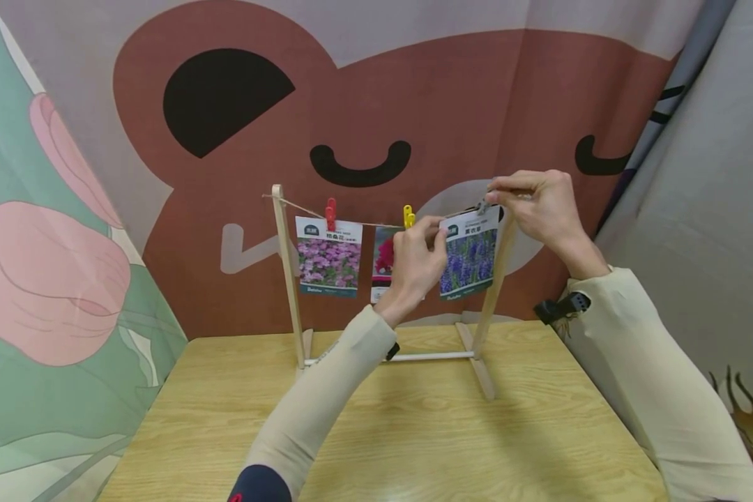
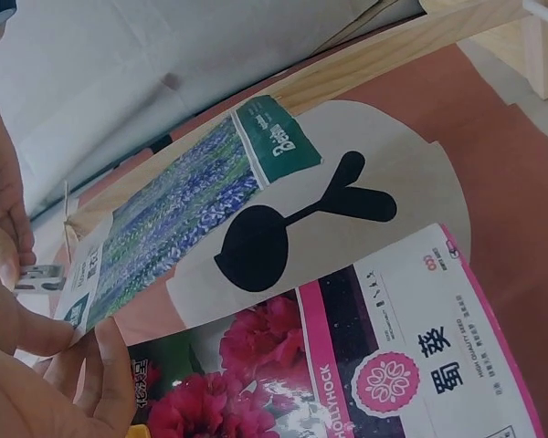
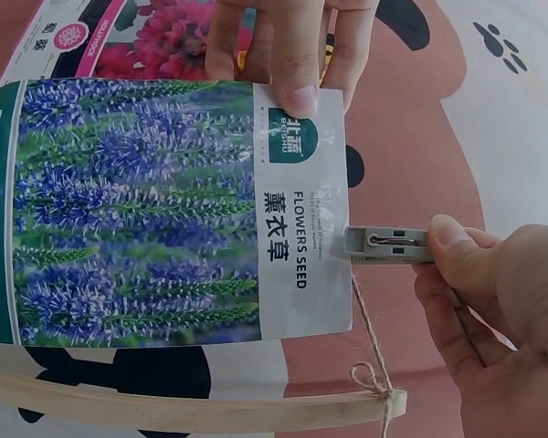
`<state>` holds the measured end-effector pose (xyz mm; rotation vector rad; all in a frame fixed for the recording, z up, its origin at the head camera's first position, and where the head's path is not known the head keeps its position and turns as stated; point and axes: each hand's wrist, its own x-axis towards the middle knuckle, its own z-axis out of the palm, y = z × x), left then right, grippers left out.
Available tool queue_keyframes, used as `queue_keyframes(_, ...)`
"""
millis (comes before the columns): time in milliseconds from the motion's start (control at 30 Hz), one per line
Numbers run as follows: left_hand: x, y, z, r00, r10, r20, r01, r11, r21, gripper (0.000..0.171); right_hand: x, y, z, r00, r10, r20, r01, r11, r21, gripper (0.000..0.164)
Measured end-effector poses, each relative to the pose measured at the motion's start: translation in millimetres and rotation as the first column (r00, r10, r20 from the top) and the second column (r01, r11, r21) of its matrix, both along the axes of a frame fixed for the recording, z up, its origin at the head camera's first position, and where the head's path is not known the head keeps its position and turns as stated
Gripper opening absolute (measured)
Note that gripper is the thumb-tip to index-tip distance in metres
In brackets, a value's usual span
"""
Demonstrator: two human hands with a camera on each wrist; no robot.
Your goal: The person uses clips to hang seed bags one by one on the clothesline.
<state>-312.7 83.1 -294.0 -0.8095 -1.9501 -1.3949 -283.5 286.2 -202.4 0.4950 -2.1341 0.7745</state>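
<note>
A seed packet with purple flowers [image 3: 146,210] hangs at the right end of a twine line [image 1: 301,208]. My left hand [image 1: 415,261] pinches this packet's upper left corner between thumb and fingers. With my right hand [image 1: 539,206] I grip a grey clothespin [image 3: 388,245] by its tail end; its jaws are at the packet's top edge, by the twine. Left of it, a red hollyhock packet [image 2: 256,365] hangs under a yellow clothespin [image 1: 408,216], partly hidden behind my left hand. A pink flower packet [image 1: 329,261] hangs from a red clothespin [image 1: 331,214].
The twine is tied between two wooden posts [image 1: 287,272], joined low down by a white rod [image 1: 436,356]. This stand rests on a wood-grain table [image 1: 414,432]. A printed curtain [image 1: 452,104] hangs close behind, and a pale curtain [image 1: 684,209] is at the right.
</note>
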Motion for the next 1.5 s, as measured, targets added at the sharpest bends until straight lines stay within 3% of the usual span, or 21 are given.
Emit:
queue_keyframes(567, -4.1, -0.9, -1.7, 1.0, 0.018, -0.005, -0.018, 1.0, -0.012, 0.021, -7.5, -3.2, -1.1, 0.998, -0.002, 0.069, 0.002, 1.0, -0.004, 0.013)
queue_keyframes(833, -5.1, -0.2, -1.0, 1.0, 0.019, -0.01, -0.019, 1.0, -0.02, 0.021, -7.3, -5.4, -1.0, 0.988, -0.019, 0.152, 0.018, 1.0, 0.005, 0.016)
queue_keyframes(1500, -8.1, 2.3, -2.3, 0.999, 0.03, -0.019, -0.03, 1.0, -0.009, 0.019, -5.5, -8.3, -0.1, 0.966, -0.011, 0.257, -0.002, 0.999, 0.049, 0.023)
